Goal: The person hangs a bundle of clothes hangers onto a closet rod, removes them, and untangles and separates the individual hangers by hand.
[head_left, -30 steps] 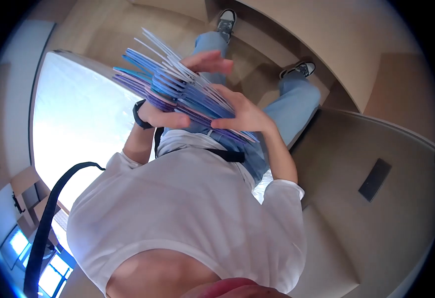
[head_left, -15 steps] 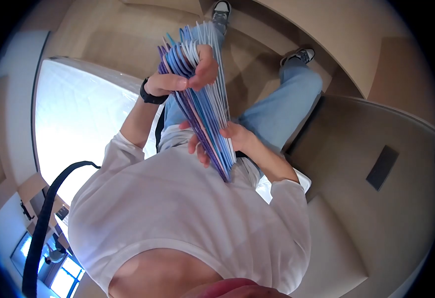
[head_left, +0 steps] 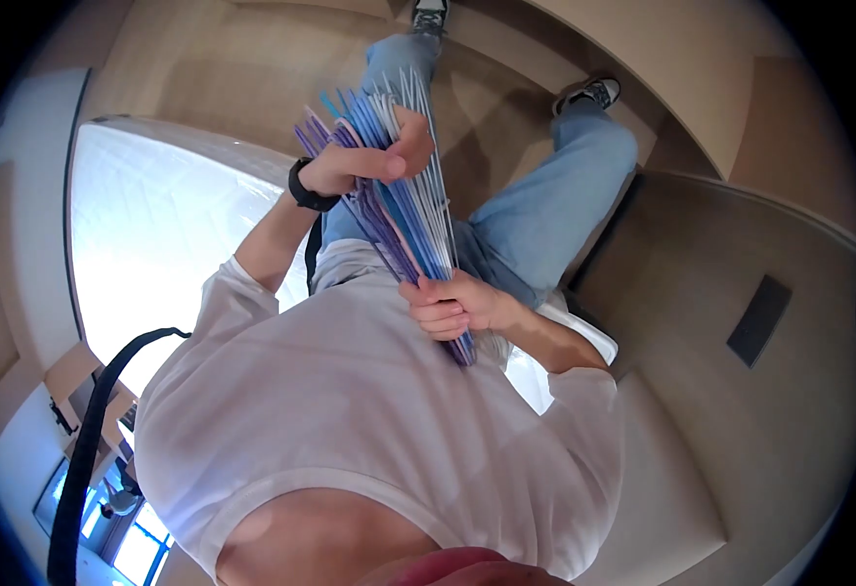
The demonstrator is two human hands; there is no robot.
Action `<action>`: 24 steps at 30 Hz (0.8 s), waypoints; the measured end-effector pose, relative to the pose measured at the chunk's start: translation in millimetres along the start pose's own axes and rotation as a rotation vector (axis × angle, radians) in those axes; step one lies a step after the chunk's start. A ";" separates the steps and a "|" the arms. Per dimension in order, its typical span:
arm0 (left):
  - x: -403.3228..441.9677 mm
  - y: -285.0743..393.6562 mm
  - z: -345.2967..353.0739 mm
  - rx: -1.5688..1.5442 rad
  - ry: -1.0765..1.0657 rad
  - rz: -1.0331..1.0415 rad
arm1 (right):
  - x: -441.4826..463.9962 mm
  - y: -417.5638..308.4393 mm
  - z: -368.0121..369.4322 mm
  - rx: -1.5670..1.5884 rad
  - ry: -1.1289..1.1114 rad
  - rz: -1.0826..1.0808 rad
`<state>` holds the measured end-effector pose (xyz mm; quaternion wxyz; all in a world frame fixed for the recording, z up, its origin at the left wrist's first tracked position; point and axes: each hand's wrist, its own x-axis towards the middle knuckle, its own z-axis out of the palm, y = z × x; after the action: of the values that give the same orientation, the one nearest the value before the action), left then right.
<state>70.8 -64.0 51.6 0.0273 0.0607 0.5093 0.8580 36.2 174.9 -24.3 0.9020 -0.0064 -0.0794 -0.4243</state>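
A bundle of several thin hangers (head_left: 404,210) in purple, pink, blue and white slants in front of my torso, above my lap. My left hand (head_left: 369,161), with a black band on its wrist, is wrapped round the upper part, its thumb across the front. Beyond it the upper ends fan out. Lower down, my right hand (head_left: 457,303) is closed round the narrow end, where the hangers lie pressed together. Their tips stick out below that hand.
A bright white surface with clear wrapping (head_left: 169,234) lies at the left. On the right is a brown padded seat (head_left: 682,273) with a dark rectangular patch (head_left: 759,320). My legs (head_left: 555,195) reach forward over the floor. A black strap (head_left: 96,420) hangs at left.
The bundle has swung from lying sideways to a steep slant and is squeezed narrower. My right hand has moved down and closed round its lower end; my left hand has closed round the upper part.
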 end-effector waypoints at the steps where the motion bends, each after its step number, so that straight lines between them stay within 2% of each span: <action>1: 0.4 -2.9 2.9 0.028 0.030 -0.008 | -1.8 1.2 -4.7 0.033 0.014 0.015; 5: 1.0 -6.6 -1.3 0.109 0.067 -0.054 | -4.0 -3.4 -7.2 0.097 0.079 0.054; 7: 4.3 -8.3 -0.7 0.160 0.101 -0.070 | -6.1 -8.1 -9.0 0.117 0.063 0.059; 10: 3.4 -0.1 3.8 0.407 0.091 -0.070 | -5.7 -14.1 -14.4 0.121 -0.001 0.054; 11: 2.7 2.0 -1.5 0.433 0.019 -0.090 | -6.8 -12.2 -15.5 0.123 -0.034 0.048; 14: 2.7 2.1 12.2 0.497 0.057 -0.088 | -16.5 -10.5 -8.5 0.056 0.082 0.059; 18: -10.2 -13.9 31.7 0.476 0.155 0.071 | -23.2 -2.3 -9.4 -0.065 0.127 0.106; 22: -15.3 -5.9 39.7 0.590 0.165 0.172 | -21.8 -15.1 4.4 -0.166 0.213 0.161; 24: -21.6 -10.0 34.9 0.600 0.250 0.111 | -19.3 -20.0 11.5 -0.199 0.281 0.142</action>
<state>96.7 -31.1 57.8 -0.1012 -0.0121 0.7347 0.6707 7.2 177.8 -16.9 0.9268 -0.0419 0.0902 -0.3621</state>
